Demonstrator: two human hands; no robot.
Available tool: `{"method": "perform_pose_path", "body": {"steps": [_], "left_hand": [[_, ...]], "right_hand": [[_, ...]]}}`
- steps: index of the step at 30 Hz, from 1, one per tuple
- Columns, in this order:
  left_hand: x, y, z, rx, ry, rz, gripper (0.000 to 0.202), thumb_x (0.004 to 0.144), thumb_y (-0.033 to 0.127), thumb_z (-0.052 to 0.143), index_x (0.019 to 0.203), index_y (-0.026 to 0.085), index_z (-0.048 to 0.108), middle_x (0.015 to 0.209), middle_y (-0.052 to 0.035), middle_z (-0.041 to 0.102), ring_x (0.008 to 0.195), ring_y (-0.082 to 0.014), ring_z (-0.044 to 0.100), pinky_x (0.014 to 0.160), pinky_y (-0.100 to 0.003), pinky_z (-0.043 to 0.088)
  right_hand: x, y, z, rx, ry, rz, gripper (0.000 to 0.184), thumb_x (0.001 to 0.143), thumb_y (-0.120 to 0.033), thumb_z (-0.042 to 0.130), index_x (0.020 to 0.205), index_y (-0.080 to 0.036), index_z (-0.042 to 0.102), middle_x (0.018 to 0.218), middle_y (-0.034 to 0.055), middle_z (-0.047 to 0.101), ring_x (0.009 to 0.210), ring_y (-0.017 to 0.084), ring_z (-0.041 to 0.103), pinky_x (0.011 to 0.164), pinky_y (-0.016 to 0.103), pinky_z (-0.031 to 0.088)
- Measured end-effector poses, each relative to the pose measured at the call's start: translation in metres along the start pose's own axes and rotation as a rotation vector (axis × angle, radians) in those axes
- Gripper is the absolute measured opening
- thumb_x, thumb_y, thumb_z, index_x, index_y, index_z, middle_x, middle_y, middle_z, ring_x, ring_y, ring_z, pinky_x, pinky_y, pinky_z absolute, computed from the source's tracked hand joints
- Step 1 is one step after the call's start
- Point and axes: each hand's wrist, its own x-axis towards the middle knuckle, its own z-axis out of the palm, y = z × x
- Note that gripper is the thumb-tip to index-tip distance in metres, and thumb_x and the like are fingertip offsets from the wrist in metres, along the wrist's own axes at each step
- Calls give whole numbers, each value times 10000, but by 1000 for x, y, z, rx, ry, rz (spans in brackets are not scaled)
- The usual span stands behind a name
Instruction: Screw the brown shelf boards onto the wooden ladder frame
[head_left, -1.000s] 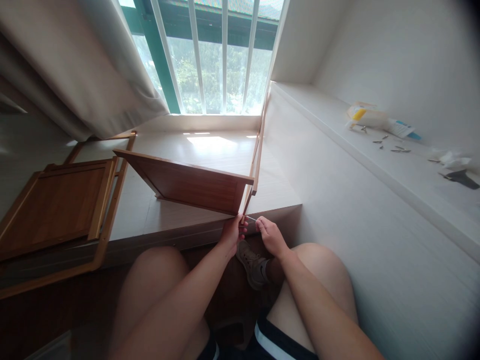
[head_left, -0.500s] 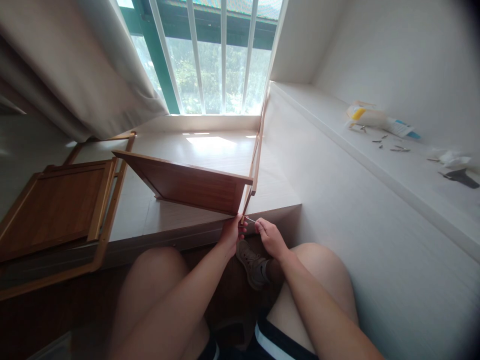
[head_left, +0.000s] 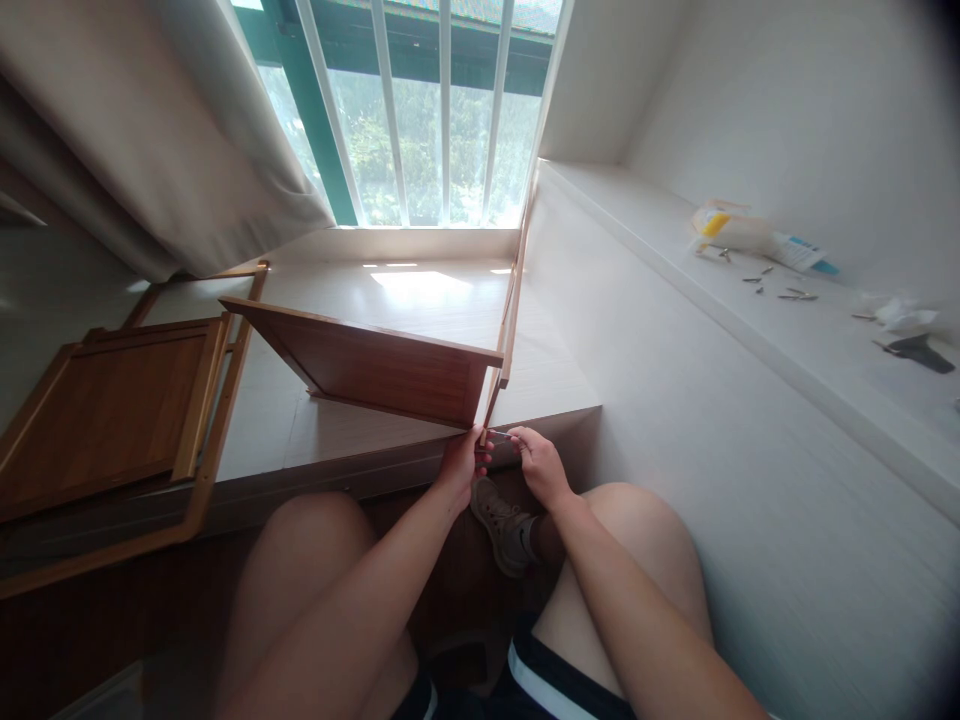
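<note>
A brown wooden panel (head_left: 375, 370) stands tilted on the white platform (head_left: 420, 300), its near corner joined to a thin wooden side rail (head_left: 514, 300) that runs toward the window. My left hand (head_left: 461, 465) is closed round the bottom corner of that joint. My right hand (head_left: 536, 462) is just right of it, fingers pinched on a thin metal tool (head_left: 501, 436) whose tip points at the corner. My bare knees and a grey shoe (head_left: 501, 525) are below.
Another wooden frame with a panel (head_left: 112, 410) lies flat at the left. A curtain (head_left: 150, 130) hangs beside the barred window (head_left: 427, 110). On the white ledge at right lie a packet (head_left: 739, 235), several small metal fittings (head_left: 780, 290) and crumpled wrapping (head_left: 904, 315).
My right hand has moved slightly left, bringing the metal tool closer to the panel's corner. My left hand keeps its hold.
</note>
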Motion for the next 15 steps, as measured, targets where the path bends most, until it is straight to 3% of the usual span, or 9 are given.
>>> {"method": "perform_pose_path", "body": {"steps": [6,11,15], "left_hand": [[-2,2,0,4,-7,7,434,759,552,636,911,157,733,820,-37,638,605,-81,502,519,-202,343],[-2,3,1,5,-12,13,404,769,522,619,922,166,731,810,-19,619,605,-78,498,514,-197,337],[-2,3,1,9,-15,9,395,761,520,625,916,172,729,820,-20,625,614,-84,505,520,-196,342]], "right_hand": [[0,-4,7,304,-51,132,375,956,-450,437,702,-201,556,639,4,543,576,141,460,560,262,357],[2,-7,14,702,-170,427,383,886,-501,492,652,-197,499,519,-18,503,388,90,333,386,233,220],[4,-7,12,880,-238,564,378,836,-507,547,638,-194,474,484,-28,480,373,80,335,368,210,215]]}}
